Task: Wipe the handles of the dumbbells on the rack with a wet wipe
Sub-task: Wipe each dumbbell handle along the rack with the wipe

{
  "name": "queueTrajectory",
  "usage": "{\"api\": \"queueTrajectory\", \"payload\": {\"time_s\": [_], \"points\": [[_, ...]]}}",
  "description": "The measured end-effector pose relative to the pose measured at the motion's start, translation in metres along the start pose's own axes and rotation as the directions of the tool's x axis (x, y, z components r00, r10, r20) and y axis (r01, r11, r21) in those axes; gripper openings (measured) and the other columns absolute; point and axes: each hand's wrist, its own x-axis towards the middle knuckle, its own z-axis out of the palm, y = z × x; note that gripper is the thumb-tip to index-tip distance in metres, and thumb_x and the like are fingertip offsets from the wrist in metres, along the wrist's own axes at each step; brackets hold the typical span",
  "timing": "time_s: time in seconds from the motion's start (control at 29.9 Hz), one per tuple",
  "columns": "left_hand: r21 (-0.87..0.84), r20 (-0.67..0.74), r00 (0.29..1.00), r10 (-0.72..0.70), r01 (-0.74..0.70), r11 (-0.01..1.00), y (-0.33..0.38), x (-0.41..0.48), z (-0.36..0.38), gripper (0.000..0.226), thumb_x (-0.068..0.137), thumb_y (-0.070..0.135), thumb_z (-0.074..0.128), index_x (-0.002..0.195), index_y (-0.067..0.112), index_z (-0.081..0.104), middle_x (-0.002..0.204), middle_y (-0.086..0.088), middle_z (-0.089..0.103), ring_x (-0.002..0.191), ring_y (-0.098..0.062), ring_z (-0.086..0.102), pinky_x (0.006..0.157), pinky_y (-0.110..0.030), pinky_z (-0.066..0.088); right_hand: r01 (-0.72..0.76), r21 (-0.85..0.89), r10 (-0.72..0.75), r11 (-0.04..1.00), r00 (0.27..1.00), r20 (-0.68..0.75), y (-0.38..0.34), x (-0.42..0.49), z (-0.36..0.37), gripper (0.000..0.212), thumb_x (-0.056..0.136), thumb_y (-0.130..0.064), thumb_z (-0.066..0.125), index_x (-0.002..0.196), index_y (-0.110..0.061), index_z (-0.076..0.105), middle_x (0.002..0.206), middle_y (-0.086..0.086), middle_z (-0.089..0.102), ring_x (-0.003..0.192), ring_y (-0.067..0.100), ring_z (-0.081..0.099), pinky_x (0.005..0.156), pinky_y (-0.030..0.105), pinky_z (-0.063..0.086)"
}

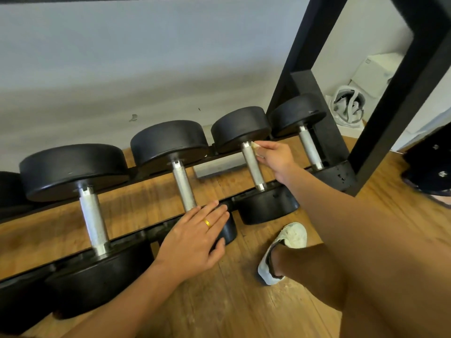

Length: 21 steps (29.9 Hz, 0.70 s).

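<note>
Several black dumbbells with silver handles lie across the low rack rails [146, 234]. My right hand [275, 158] pinches a small wet wipe [255, 145] against the upper part of the third dumbbell's handle [252, 164]. My left hand [195, 236], with a gold ring, rests flat with straight fingers on the near head of the second dumbbell [227, 230], just below its handle [184, 189]. The first handle [94, 220] and the far right handle [310, 148] are untouched.
A black frame post [395, 103] slants down at the right, close to the last dumbbell. A grey block [219, 164] lies on the wooden floor under the rack. My bare leg and white shoe [285, 250] stand near the rack; a white bag [347, 107] sits beyond.
</note>
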Motion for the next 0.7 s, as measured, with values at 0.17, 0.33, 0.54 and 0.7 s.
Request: {"api": "queueTrajectory", "payload": {"time_s": [0.17,0.33,0.54,0.7], "points": [[-0.004,-0.005,1.0,0.006,-0.006,1.0,0.001,0.0,-0.002,0.054,0.093,0.04,0.049,0.137,0.014,0.065,0.144,-0.003,0.061,0.14,-0.02,0.051,0.116,-0.04,0.036,0.045,-0.132,-0.046,0.99,0.999,-0.002,-0.006,0.002,0.004,0.018,0.093,-0.005,0.067,0.108,-0.013,0.074,0.11,0.007,0.073,0.103,0.022,0.07,0.094,0.036,0.057],[-0.009,0.006,1.0,0.005,-0.005,1.0,0.0,0.001,0.0,0.054,0.093,0.041,0.052,0.138,0.015,0.065,0.146,-0.003,0.06,0.142,-0.019,0.048,0.117,-0.039,0.037,0.069,-0.335,-0.007,0.94,0.983,0.183,-0.027,0.004,-0.007,0.026,0.094,-0.008,0.067,0.12,-0.01,0.07,0.11,0.005,0.073,0.105,0.019,0.07,0.087,0.028,0.058],[-0.021,0.027,1.0,0.001,0.0,1.0,-0.001,-0.001,0.002,0.055,0.092,0.041,0.052,0.14,0.016,0.063,0.149,-0.001,0.057,0.145,-0.018,0.044,0.121,-0.038,0.029,0.069,-0.264,-0.021,0.962,0.984,0.178,-0.025,0.006,-0.012,0.021,0.097,-0.022,0.064,0.114,-0.013,0.073,0.11,-0.001,0.072,0.102,0.011,0.068,0.081,0.025,0.058],[-0.034,0.031,1.0,-0.006,0.007,0.999,-0.001,0.0,0.003,0.055,0.092,0.041,0.053,0.14,0.016,0.063,0.15,-0.001,0.056,0.146,-0.018,0.044,0.12,-0.038,0.029,0.122,-0.245,-0.089,0.962,0.986,0.144,-0.024,0.012,-0.004,0.005,0.092,-0.009,0.07,0.095,-0.008,0.074,0.097,0.007,0.073,0.09,0.014,0.069,0.068,0.022,0.057]]}}
